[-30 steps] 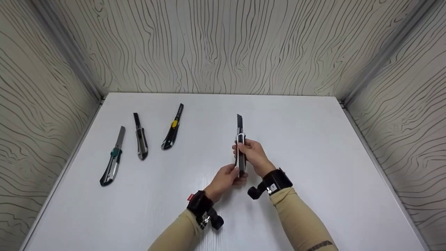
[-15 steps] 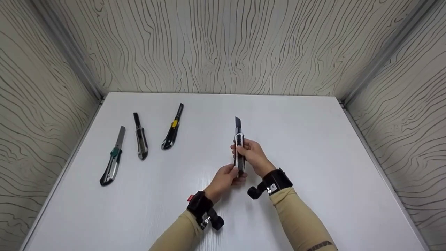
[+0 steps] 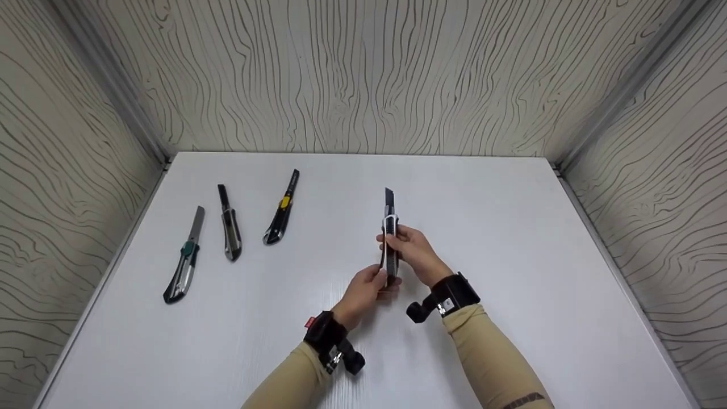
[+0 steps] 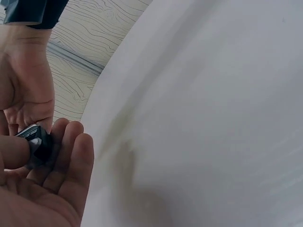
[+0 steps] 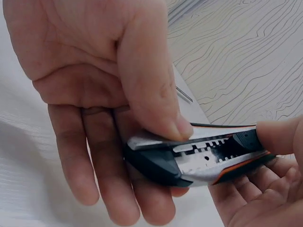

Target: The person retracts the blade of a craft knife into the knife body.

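A utility knife (image 3: 390, 224) with a silver-white, black and orange handle is held above the table, its blade (image 3: 389, 196) out and pointing to the far side. The left hand (image 3: 360, 292) pinches the tail end, and in the right wrist view its thumb lies by the dark end cap (image 5: 154, 163). Midway along the handle, the right hand (image 3: 417, 253) grips the knife. Its thumb (image 5: 279, 135) sits at the dark slider (image 5: 244, 142). In the left wrist view only the dark tail (image 4: 40, 146) shows between the left thumb and fingers.
Three more utility knives lie on the white table (image 3: 511, 227) at left: one with a green slider (image 3: 187, 248), one black and silver (image 3: 230, 227), and one with a yellow slider (image 3: 285, 201). All have blades out. Wood-patterned panels (image 3: 363, 74) enclose the back and sides.
The utility knife has shifted slightly to the left, with its angle a little changed. Both hands keep their grip, and the three knives on the table stay put.
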### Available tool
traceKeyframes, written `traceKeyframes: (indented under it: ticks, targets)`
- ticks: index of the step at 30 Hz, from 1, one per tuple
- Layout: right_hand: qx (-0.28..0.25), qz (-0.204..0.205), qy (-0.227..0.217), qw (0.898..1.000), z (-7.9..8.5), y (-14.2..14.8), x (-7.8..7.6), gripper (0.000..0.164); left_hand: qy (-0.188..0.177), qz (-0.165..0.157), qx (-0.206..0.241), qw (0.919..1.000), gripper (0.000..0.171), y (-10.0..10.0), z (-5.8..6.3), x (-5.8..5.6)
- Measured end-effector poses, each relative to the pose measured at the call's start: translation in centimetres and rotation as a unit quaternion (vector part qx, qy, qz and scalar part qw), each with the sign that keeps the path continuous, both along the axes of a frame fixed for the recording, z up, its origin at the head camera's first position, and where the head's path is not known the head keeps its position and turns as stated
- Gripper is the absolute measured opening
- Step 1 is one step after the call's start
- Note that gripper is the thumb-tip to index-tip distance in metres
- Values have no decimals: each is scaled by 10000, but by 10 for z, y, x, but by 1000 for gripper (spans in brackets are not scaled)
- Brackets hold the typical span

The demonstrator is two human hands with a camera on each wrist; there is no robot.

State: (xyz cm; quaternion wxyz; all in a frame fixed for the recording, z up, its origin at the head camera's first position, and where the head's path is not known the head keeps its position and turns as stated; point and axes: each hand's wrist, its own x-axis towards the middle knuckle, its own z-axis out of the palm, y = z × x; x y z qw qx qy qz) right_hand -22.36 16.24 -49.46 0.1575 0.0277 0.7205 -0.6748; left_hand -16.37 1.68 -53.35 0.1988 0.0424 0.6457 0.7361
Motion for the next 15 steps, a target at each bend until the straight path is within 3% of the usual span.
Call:
traceKeyframes:
  ticks: [15]
  targets:
    - [-11, 108, -56, 9999, 2, 1, 1, 38, 183, -76, -295, 9994, 30, -5, 3, -2]
